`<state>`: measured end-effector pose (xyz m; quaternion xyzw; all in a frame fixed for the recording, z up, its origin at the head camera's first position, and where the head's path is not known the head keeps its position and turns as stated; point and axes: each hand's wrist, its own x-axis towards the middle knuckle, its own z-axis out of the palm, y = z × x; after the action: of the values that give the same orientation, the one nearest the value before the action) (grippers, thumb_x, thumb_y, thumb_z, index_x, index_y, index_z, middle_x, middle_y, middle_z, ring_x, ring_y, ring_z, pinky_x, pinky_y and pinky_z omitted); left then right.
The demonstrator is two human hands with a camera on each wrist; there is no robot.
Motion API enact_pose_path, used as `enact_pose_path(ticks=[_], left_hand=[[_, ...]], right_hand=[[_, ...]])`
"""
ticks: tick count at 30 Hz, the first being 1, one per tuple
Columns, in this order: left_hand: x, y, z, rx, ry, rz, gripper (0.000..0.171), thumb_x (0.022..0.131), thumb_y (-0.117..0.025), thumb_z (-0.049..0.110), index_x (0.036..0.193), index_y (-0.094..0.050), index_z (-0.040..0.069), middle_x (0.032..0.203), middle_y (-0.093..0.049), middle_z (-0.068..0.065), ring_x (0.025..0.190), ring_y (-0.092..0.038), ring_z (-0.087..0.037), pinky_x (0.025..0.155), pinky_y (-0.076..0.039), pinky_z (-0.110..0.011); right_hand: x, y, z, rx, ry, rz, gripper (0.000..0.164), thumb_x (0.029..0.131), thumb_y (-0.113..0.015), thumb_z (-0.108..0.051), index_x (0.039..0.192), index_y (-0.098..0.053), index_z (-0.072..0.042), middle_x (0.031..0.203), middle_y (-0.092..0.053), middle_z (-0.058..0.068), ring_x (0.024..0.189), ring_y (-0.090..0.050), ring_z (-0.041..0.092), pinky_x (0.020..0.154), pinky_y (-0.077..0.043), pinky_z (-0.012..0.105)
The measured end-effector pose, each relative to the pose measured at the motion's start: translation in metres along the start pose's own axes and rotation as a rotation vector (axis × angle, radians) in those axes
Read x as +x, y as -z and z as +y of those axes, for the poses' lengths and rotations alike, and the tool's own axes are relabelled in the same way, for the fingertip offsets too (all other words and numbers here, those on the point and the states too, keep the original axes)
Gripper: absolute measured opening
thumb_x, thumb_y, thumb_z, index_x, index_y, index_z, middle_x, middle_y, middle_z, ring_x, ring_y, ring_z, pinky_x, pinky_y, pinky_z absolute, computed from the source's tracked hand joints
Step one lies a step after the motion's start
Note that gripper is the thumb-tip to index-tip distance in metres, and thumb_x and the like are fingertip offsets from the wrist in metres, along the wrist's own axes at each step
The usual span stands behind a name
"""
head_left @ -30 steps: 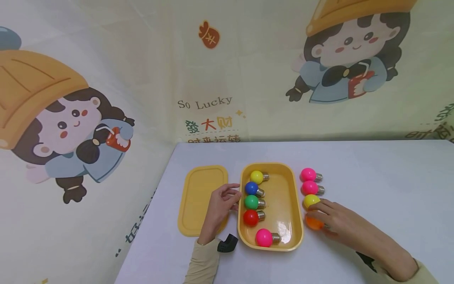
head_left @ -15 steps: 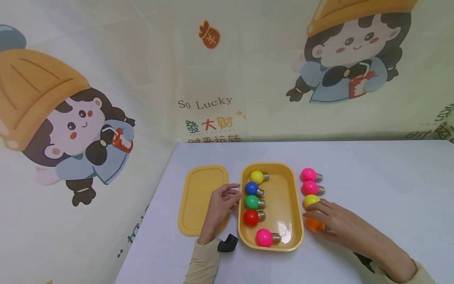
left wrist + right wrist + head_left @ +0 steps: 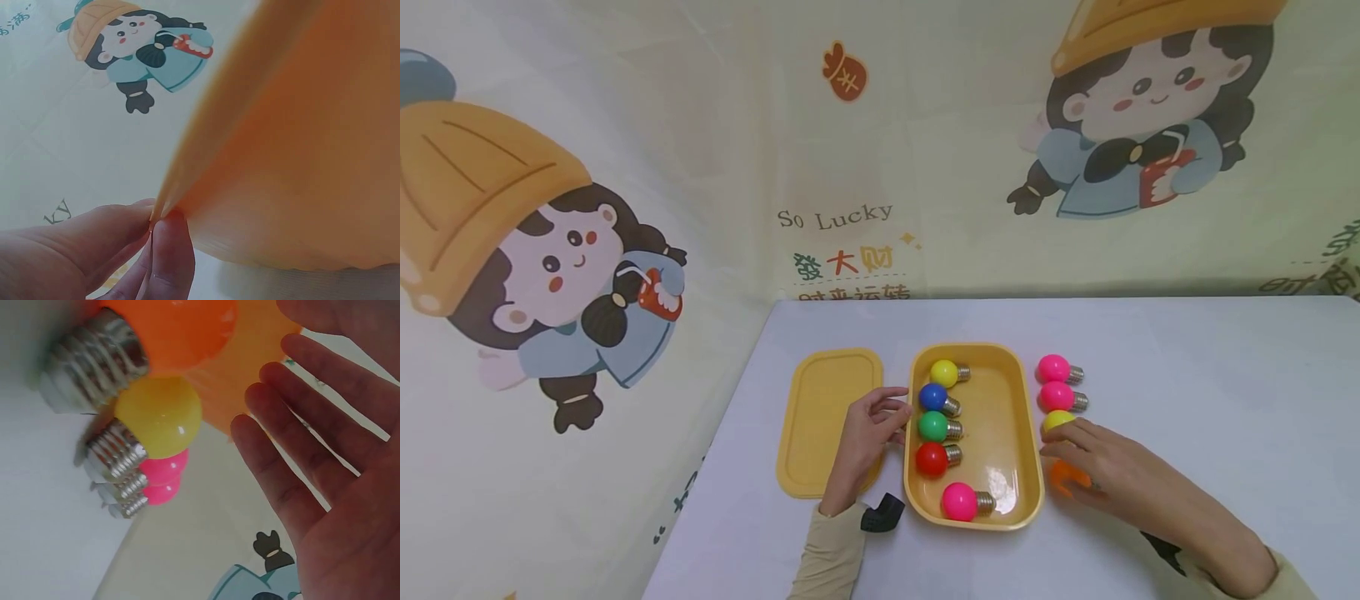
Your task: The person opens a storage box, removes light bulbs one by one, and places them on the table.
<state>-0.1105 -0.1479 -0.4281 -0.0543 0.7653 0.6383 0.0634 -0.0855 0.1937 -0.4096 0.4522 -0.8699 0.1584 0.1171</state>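
A yellow plastic box [image 3: 992, 433] holds several small light bulbs. My left hand [image 3: 867, 429] is at its left wall; in the left wrist view thumb and fingers pinch the rim. On the table right of the box, bulbs form a column: two pink ones at the far end, a yellow bulb [image 3: 1057, 419], then an orange bulb [image 3: 1063, 477] nearest me. Over the last two reaches my right hand [image 3: 1108, 467], partly hiding them. Seen from the right wrist, its fingers [image 3: 275, 469] are extended and spread beside the orange bulb, gripping nothing.
A flat yellow lid [image 3: 820, 417] lies left of the box, partly under my left hand. Inside the box, yellow, blue, green and red bulbs line the left wall, and a pink bulb [image 3: 959, 502] lies near the front. A printed cloth backdrop [image 3: 970, 167] rises behind the table.
My right hand has shifted slightly left toward the box and covers more of the yellow bulb. The orange bulb shows a little nearer to me. My left hand stays at the box.
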Motion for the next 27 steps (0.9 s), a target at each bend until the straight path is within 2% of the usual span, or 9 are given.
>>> enact_pose_path(ticks=[6, 10, 14, 18, 21, 27], left_hand=[[0.001, 0.000, -0.001, -0.019, -0.008, 0.001, 0.038, 0.093, -0.071, 0.017, 0.128, -0.063, 0.007, 0.107, -0.069, -0.015, 0.079, -0.067, -0.017, 0.067, -0.060, -0.026], [0.001, 0.000, -0.002, -0.020, -0.009, -0.002, 0.038, 0.093, -0.071, 0.016, 0.129, -0.063, 0.007, 0.107, -0.069, -0.015, 0.078, -0.067, -0.016, 0.068, -0.060, -0.028], [0.000, 0.000, -0.002, -0.013, -0.003, -0.001, 0.037, 0.093, -0.071, 0.016, 0.128, -0.063, 0.007, 0.107, -0.068, -0.015, 0.078, -0.067, -0.016, 0.068, -0.061, -0.028], [-0.001, 0.000, 0.001, -0.008, 0.002, -0.003, 0.036, 0.093, -0.070, 0.012, 0.127, -0.063, 0.005, 0.107, -0.068, -0.017, 0.076, -0.067, -0.015, 0.068, -0.060, -0.027], [-0.006, 0.000, 0.010, -0.003, -0.004, -0.006, 0.034, 0.093, -0.069, 0.009, 0.126, -0.063, 0.002, 0.106, -0.068, -0.019, 0.076, -0.066, -0.015, 0.067, -0.060, -0.026], [-0.017, -0.001, 0.030, -0.002, -0.012, -0.010, 0.033, 0.094, -0.067, 0.007, 0.125, -0.062, -0.002, 0.105, -0.068, -0.021, 0.075, -0.066, -0.015, 0.067, -0.060, -0.027]], right_hand=[[0.010, 0.008, -0.007, 0.004, -0.052, -0.025, 0.055, 0.063, -0.093, -0.012, 0.112, -0.070, -0.016, 0.113, -0.064, -0.004, 0.102, -0.061, 0.016, 0.081, -0.060, 0.036], [0.018, 0.007, -0.014, 0.031, -0.020, 0.016, 0.049, 0.068, -0.089, -0.013, 0.113, -0.070, -0.014, 0.114, -0.064, -0.004, 0.103, -0.061, 0.017, 0.080, -0.060, 0.036], [0.027, 0.006, -0.020, 0.056, 0.012, 0.041, 0.047, 0.068, -0.089, -0.013, 0.111, -0.069, -0.013, 0.113, -0.064, -0.004, 0.101, -0.062, 0.016, 0.078, -0.060, 0.033], [0.036, 0.007, -0.029, 0.092, -0.011, -0.045, 0.044, 0.073, -0.087, -0.019, 0.113, -0.069, -0.013, 0.113, -0.064, -0.003, 0.100, -0.062, 0.015, 0.078, -0.060, 0.030], [0.043, 0.007, -0.035, 0.141, -0.039, -0.132, 0.040, 0.080, -0.083, -0.023, 0.116, -0.070, -0.013, 0.114, -0.065, -0.003, 0.102, -0.062, 0.015, 0.081, -0.060, 0.030], [0.055, -0.001, -0.043, 0.202, 0.006, -0.204, 0.037, 0.084, -0.079, -0.027, 0.117, -0.070, -0.014, 0.113, -0.067, -0.001, 0.101, -0.063, 0.015, 0.082, -0.059, 0.028]])
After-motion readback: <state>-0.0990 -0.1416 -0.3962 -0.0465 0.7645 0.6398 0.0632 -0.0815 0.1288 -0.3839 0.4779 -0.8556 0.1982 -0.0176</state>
